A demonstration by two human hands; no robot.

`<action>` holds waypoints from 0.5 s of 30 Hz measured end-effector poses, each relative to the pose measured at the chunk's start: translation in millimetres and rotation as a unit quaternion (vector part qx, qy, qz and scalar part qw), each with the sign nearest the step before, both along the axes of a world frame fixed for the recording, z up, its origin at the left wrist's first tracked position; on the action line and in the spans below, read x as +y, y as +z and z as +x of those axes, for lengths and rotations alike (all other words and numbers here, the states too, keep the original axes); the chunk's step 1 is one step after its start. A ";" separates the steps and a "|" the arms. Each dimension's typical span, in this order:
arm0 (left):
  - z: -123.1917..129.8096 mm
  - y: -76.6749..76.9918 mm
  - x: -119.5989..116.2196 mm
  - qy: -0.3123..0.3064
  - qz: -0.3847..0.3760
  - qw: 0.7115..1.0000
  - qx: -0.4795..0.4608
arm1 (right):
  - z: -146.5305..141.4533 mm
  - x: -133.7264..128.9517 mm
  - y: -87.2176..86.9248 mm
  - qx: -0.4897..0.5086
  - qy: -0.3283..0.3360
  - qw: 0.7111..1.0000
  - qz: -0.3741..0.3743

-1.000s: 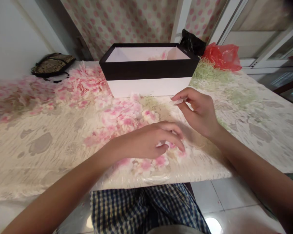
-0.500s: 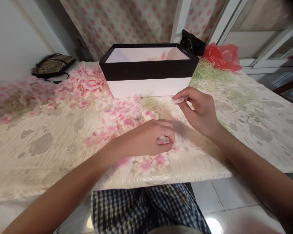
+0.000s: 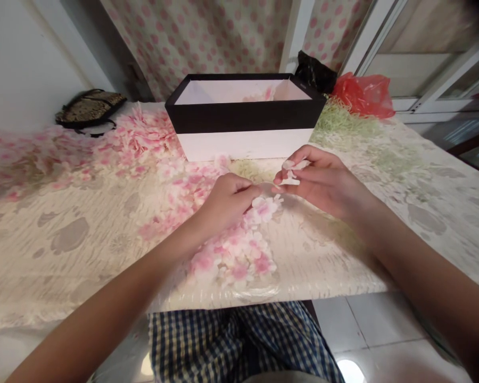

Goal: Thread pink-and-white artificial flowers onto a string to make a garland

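Note:
Over the middle of the table, my left hand is closed in a pinch, with a pink-and-white artificial flower at its fingertips. Its fingers partly hide what they grip. To the right, my right hand holds small white artificial petals between thumb and fingers. A thin pale strand seems to run between the two hands. Below and left of them, loose pink and white artificial flowers lie on the patterned tablecloth.
A black-and-white open box stands behind my hands. Green shredded filler, a red plastic bag and a black bag are at the back right. More pink petals and a patterned purse sit at the left.
My left hand has moved up and away from me and now has a flower at its fingertips. My right hand has turned and come slightly closer, its white petals showing more.

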State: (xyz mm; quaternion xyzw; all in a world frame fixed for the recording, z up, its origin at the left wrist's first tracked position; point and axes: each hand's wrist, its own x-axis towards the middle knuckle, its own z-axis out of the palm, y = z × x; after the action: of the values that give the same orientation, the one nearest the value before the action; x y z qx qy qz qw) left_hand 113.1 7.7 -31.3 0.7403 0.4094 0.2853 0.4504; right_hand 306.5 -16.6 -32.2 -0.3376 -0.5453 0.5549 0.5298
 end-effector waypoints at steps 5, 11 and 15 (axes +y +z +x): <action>-1.8 -3.4 -0.2 -0.030 0.116 0.991 0.058 | -2.8 -1.5 -2.6 0.014 0.019 1.000 -0.013; -2.2 -3.0 0.9 -0.031 0.255 0.966 0.035 | -4.8 -2.9 -0.6 -0.013 0.023 1.000 0.000; -1.0 -5.6 0.5 -0.103 0.223 0.969 -0.013 | -6.1 -5.9 0.7 -0.055 0.011 0.998 0.020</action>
State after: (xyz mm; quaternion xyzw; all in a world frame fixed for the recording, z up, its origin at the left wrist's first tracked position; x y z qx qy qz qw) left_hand 112.2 8.2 -36.8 0.8564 0.2511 0.3314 0.3060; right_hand 300.4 -22.4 -31.5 -0.3511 -0.5885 0.5301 0.4994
